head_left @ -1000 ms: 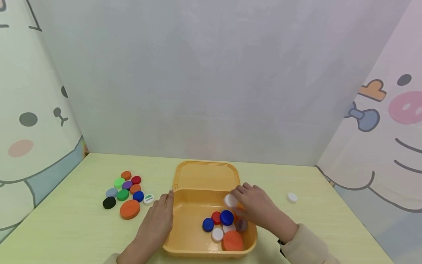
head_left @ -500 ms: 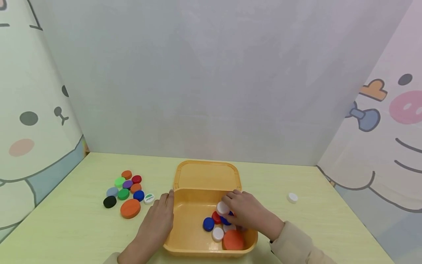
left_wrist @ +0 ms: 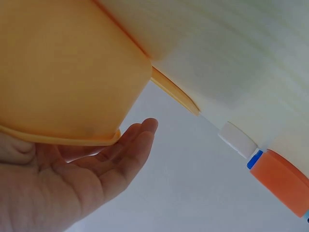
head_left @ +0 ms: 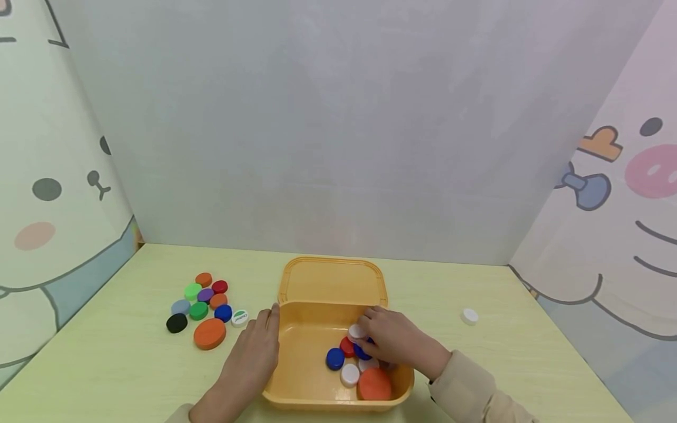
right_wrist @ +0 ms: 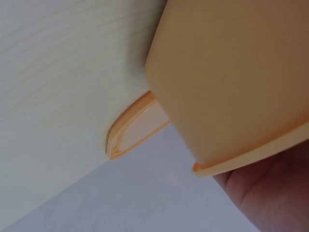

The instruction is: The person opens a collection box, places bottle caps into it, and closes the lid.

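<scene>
An orange plastic box point(head_left: 301, 382) holds blue, red, white and orange bottle caps, grouped at its right side. My left hand point(head_left: 252, 352) rests against the box's left rim, its fingers nearly straight. In the left wrist view, that hand point(left_wrist: 104, 174) lies along the rim with its fingers loosely bent. My right hand point(head_left: 394, 338) reaches over the right rim and pinches a white bottle cap point(head_left: 356, 333) above a blue cap point(head_left: 362, 351). Behind the rim in the right wrist view, only part of the right hand point(right_wrist: 270, 193) shows; its fingers are hidden there.
Behind the box lies its orange lid point(head_left: 333, 282). Several mixed-colour caps cluster on the table's left, among them a large orange cap point(head_left: 210, 333) and a black cap point(head_left: 177, 323). One white cap point(head_left: 469, 316) sits alone at right. A grey backdrop point(head_left: 328, 147) stands behind.
My right hand has moved left and down into the box with the white cap, now over the blue and red caps. The left hand has stayed at the rim.
</scene>
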The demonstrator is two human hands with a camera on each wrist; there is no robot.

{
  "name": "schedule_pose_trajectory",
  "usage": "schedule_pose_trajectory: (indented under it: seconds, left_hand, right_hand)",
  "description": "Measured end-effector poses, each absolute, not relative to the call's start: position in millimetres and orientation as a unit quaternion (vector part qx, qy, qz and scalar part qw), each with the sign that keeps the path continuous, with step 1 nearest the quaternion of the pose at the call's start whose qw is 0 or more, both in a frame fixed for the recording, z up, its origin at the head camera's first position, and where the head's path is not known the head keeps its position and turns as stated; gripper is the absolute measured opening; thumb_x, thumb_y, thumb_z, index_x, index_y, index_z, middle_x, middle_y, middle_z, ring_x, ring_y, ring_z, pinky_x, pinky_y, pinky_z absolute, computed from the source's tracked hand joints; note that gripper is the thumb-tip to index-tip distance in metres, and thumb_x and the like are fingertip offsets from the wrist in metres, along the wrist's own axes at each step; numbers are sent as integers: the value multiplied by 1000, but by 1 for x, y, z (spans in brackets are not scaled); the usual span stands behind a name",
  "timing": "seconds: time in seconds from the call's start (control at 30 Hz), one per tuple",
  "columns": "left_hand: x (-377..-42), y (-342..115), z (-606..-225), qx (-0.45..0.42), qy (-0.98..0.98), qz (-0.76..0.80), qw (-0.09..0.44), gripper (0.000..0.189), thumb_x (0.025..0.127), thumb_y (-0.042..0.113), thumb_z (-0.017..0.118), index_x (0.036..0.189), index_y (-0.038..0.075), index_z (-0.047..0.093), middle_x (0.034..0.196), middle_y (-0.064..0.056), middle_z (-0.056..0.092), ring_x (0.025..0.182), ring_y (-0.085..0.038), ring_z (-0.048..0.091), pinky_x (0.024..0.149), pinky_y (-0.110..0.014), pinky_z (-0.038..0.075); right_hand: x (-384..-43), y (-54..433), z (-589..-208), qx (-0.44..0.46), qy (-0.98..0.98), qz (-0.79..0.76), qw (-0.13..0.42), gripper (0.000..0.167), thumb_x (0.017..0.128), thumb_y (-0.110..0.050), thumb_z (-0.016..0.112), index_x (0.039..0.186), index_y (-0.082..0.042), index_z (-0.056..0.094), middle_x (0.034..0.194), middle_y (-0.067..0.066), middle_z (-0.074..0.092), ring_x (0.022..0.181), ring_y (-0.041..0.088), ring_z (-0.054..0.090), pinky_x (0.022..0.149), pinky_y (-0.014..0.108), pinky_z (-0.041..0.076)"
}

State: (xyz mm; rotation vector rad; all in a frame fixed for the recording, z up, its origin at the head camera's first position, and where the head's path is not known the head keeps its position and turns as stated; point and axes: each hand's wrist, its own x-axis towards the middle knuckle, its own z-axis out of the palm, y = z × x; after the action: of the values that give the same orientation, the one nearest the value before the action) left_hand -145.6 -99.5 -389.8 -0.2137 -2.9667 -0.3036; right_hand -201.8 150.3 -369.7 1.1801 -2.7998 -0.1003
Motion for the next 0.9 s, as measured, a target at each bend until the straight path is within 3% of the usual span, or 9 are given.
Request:
schedule_pose_trajectory:
  seconds: [0.2,0.47,0.9]
  left_hand:
    - [-146,-98,-389,-71,-990,-103,71,60,85,12,62,136,-2,34,126,-18,47,96,-26,53,86,-41,51]
    - [-146,-98,-388,-72,-989,-103,72,59,86,12,62,136,-2,35,125,-18,48,95,-26,53,86,-40,51]
    - [-145,-99,-389,-74,-989,-100,78,58,86,11,61,136,-3,35,125,-18,48,93,-25,53,85,-39,51]
  right_hand:
    - [-203,151,-374,381,-923,-37,46,19,87,-32,58,83,-15,62,76,-4,54,71,11,48,61,23,47]
    - [-202,152,-374,385,-920,-41,64,18,85,-31,61,80,-14,60,76,-4,54,70,11,46,60,22,46]
    - [-195,162,-347,371,-923,-49,92,21,85,-31,61,98,-15,64,87,-5,61,75,11,49,64,24,46]
